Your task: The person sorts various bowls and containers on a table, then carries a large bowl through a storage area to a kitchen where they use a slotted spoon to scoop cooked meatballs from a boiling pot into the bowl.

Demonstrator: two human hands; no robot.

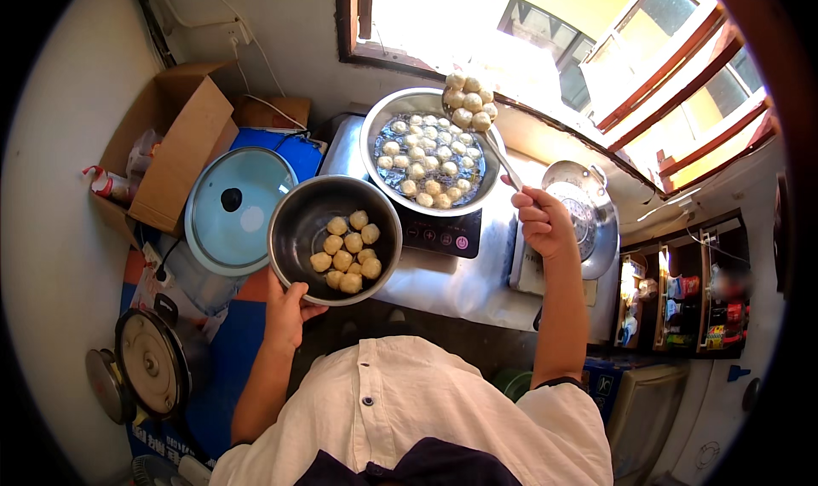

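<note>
My left hand (pixel 289 310) grips the lower left rim of a metal bowl (pixel 291 259), tilted a little, with several browned round balls (pixel 343 259) inside. In my right hand (pixel 542 219) is the handle of a metal skimmer (pixel 505 159), whose head is heaped with pale balls (pixel 473 101) over the back right rim of a steel pot (pixel 374 170). Many more pale balls (pixel 431 163) float in bubbling liquid in that pot, which stands on an induction cooktop (pixel 470 238). The bowl is just left of and in front of the pot.
A metal-topped table (pixel 441 285) carries the cooktop and, at right, a perforated metal strainer (pixel 597 249). To the left are a glass lid (pixel 214 230), an open cardboard box (pixel 185 160) and a lidded pressure cooker (pixel 150 358). A window (pixel 409 55) lies behind; shelves (pixel 658 301) stand at right.
</note>
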